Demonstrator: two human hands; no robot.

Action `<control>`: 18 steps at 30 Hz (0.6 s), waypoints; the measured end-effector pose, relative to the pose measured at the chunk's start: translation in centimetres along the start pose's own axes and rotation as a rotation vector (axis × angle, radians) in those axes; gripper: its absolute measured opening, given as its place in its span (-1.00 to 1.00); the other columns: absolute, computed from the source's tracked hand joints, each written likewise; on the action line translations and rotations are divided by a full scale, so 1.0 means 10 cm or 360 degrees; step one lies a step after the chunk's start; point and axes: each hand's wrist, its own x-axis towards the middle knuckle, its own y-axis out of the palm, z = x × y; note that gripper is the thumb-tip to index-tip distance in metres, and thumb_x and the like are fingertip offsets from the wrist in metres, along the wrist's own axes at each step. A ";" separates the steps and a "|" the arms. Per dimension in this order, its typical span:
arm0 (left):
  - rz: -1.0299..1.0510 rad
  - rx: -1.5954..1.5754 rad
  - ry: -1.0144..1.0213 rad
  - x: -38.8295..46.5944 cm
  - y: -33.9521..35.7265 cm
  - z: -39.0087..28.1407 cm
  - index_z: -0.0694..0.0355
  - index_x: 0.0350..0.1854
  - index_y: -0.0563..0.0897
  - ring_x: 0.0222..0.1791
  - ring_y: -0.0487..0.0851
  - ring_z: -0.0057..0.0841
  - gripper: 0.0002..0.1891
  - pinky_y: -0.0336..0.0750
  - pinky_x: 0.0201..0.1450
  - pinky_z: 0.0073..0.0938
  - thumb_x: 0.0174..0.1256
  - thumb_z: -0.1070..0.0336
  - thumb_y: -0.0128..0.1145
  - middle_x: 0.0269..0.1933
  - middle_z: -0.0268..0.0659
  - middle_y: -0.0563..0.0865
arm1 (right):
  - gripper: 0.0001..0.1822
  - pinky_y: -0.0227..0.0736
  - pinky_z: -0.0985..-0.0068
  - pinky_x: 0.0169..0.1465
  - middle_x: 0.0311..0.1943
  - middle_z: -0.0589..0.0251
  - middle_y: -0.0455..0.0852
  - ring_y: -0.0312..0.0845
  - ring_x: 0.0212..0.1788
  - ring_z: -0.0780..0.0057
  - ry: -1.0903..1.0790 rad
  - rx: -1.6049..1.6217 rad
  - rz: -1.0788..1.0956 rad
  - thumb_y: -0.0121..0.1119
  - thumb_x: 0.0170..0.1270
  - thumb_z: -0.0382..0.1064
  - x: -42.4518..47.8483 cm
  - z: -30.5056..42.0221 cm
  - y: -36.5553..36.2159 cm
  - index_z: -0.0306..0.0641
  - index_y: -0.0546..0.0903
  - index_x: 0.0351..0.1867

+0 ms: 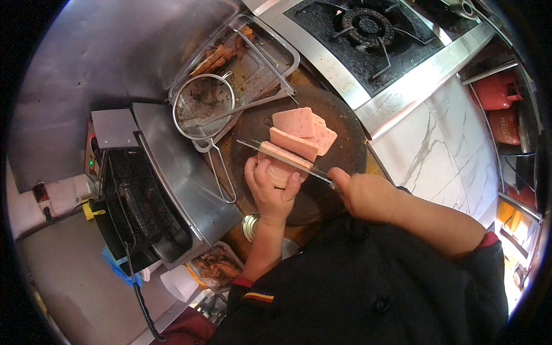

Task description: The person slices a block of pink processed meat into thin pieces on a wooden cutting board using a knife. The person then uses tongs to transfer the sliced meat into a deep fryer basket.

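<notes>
A block of pink luncheon meat [281, 174] sits on a round, dark chopping board [345, 142], with my left hand [272, 189] gripping it from the near side. My right hand [366, 194] is closed around the handle of a knife [317, 172], most of the handle hidden by the fingers. The blade lies across the block, with a thin slice [286, 154] standing along its far side. Beyond that, several cut slices of luncheon meat [294, 122] lie overlapping, one of them leaning on its edge.
Left of the board stands a deep fryer [146, 194] with a long-handled basket. A mesh strainer [202, 103] and tongs [250, 110] rest at a metal tray [276, 56] holding browned meat. A gas stove [366, 39] is at upper right. An opened can lid [250, 227] lies near my left forearm.
</notes>
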 end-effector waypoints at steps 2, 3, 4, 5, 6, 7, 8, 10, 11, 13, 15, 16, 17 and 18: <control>-0.0001 -0.0006 0.0002 0.01 -0.01 -0.03 0.29 0.10 0.32 0.11 0.35 -0.01 -0.37 0.23 0.20 -0.13 0.12 -0.04 0.21 0.12 0.10 0.31 | -0.67 0.49 0.10 -0.31 -0.43 -0.11 0.64 0.62 -0.31 -0.06 -0.0007 -0.0009 0.0016 -0.06 0.17 -0.36 0.00 0.00 0.00 -0.23 0.27 -0.01; -0.0005 -0.0015 0.0003 0.02 -0.01 -0.04 0.29 0.10 0.32 0.11 0.35 -0.01 -0.37 0.23 0.20 -0.13 0.11 -0.03 0.21 0.12 0.10 0.31 | -0.67 0.49 0.09 -0.31 -0.43 -0.11 0.64 0.62 -0.31 -0.06 -0.0006 -0.0015 0.0022 -0.06 0.17 -0.36 -0.01 0.00 0.00 -0.23 0.27 -0.01; -0.0009 -0.0025 0.0003 0.02 0.00 -0.04 0.28 0.10 0.32 0.11 0.35 -0.01 -0.37 0.23 0.20 -0.13 0.11 -0.03 0.21 0.11 0.10 0.31 | -0.67 0.49 0.09 -0.32 -0.43 -0.11 0.64 0.62 -0.32 -0.06 -0.0009 -0.0013 0.0005 -0.06 0.17 -0.36 -0.01 -0.02 0.01 -0.23 0.28 0.00; -0.0013 -0.0034 0.0003 0.02 0.00 -0.04 0.28 0.10 0.32 0.11 0.35 -0.01 -0.37 0.23 0.20 -0.13 0.11 -0.03 0.22 0.11 0.10 0.32 | -0.66 0.49 0.09 -0.32 -0.44 -0.10 0.64 0.62 -0.33 -0.06 -0.0011 -0.0011 -0.0010 -0.06 0.17 -0.37 0.00 -0.03 0.02 -0.23 0.28 0.00; -0.0028 -0.0035 0.0010 0.02 0.01 -0.02 0.27 0.10 0.33 0.09 0.36 -0.01 -0.36 0.24 0.18 -0.11 0.09 -0.03 0.24 0.10 0.09 0.32 | -0.65 0.49 0.09 -0.33 -0.44 -0.10 0.64 0.63 -0.34 -0.05 -0.0022 -0.0012 -0.0033 -0.06 0.16 -0.37 0.01 -0.03 0.02 -0.22 0.28 0.01; -0.0044 -0.0035 0.0016 0.01 0.02 0.01 0.26 0.10 0.33 0.07 0.36 0.00 -0.36 0.26 0.15 -0.10 0.07 -0.02 0.26 0.09 0.08 0.33 | -0.64 0.48 0.08 -0.30 -0.42 -0.11 0.64 0.62 -0.31 -0.07 0.0002 0.0001 -0.0011 -0.04 0.16 -0.36 0.00 -0.02 0.00 -0.22 0.27 0.03; -0.0059 -0.0035 0.0021 0.00 0.03 0.03 0.25 0.10 0.33 0.06 0.37 0.00 -0.35 0.27 0.13 -0.08 0.05 -0.02 0.28 0.07 0.07 0.34 | -0.62 0.48 0.08 -0.27 -0.40 -0.13 0.64 0.61 -0.29 -0.08 0.0027 0.0014 0.0010 -0.02 0.16 -0.35 0.00 -0.01 -0.01 -0.22 0.27 0.04; -0.0038 -0.0018 0.0035 0.05 0.02 -0.01 0.24 0.08 0.34 0.05 0.37 0.01 -0.36 0.28 0.12 -0.07 0.05 -0.02 0.28 0.06 0.07 0.36 | -0.58 0.46 0.07 -0.20 -0.35 -0.15 0.64 0.59 -0.23 -0.10 -0.0049 0.0149 -0.0014 0.04 0.16 -0.32 0.01 -0.06 -0.06 -0.22 0.27 0.07; -0.0030 -0.0008 0.0045 0.08 0.00 -0.04 0.24 0.07 0.35 0.04 0.38 0.01 -0.37 0.29 0.11 -0.07 0.05 -0.02 0.28 0.05 0.06 0.37 | -0.55 0.45 0.07 -0.15 -0.32 -0.16 0.64 0.57 -0.19 -0.12 -0.0145 0.0267 -0.0047 0.06 0.15 -0.30 0.06 -0.20 -0.04 -0.22 0.26 0.08; -0.0057 0.0037 0.0062 0.09 0.00 -0.03 0.26 0.05 0.36 0.04 0.39 -0.01 -0.39 0.28 0.13 -0.09 0.06 -0.01 0.27 0.04 0.06 0.39 | -0.52 0.42 0.08 -0.08 -0.27 -0.18 0.63 0.54 -0.13 -0.14 -0.0276 0.0433 -0.0088 0.11 0.15 -0.27 0.10 -0.34 -0.06 -0.22 0.26 0.10; -0.0036 0.0021 0.0051 0.02 -0.05 0.01 0.29 0.04 0.36 0.06 0.39 -0.04 -0.41 0.26 0.17 -0.14 0.08 0.02 0.26 0.04 0.07 0.38 | -0.48 0.38 0.09 -0.01 -0.23 -0.19 0.62 0.51 -0.07 -0.15 -0.0346 0.0544 -0.0096 0.15 0.14 -0.24 0.10 -0.38 -0.09 -0.21 0.25 0.11; -0.0026 0.0012 0.0027 0.01 -0.07 0.01 0.30 0.04 0.36 0.07 0.39 -0.04 -0.41 0.27 0.17 -0.15 0.09 0.03 0.26 0.04 0.07 0.39 | -0.50 0.42 0.09 -0.08 -0.24 -0.14 0.63 0.55 -0.15 -0.14 -0.0340 0.0503 -0.0134 0.12 0.15 -0.25 0.07 -0.34 -0.08 -0.17 0.26 0.12; -0.0020 -0.0004 0.0025 0.01 -0.07 0.03 0.28 0.05 0.35 0.07 0.38 -0.02 -0.40 0.27 0.17 -0.13 0.08 0.02 0.26 0.05 0.08 0.38 | -0.51 0.43 0.09 -0.11 -0.24 -0.12 0.64 0.56 -0.19 -0.13 -0.0305 0.0399 -0.0149 0.12 0.15 -0.25 0.03 -0.29 -0.10 -0.15 0.27 0.12; -0.0015 -0.0018 0.0016 0.00 -0.06 0.04 0.27 0.06 0.35 0.07 0.38 0.01 -0.39 0.27 0.16 -0.10 0.07 0.02 0.27 0.06 0.09 0.38 | -0.51 0.45 0.09 -0.15 -0.25 -0.10 0.64 0.57 -0.23 -0.12 -0.0271 0.0294 -0.0157 0.11 0.15 -0.26 -0.01 -0.21 -0.13 -0.14 0.27 0.12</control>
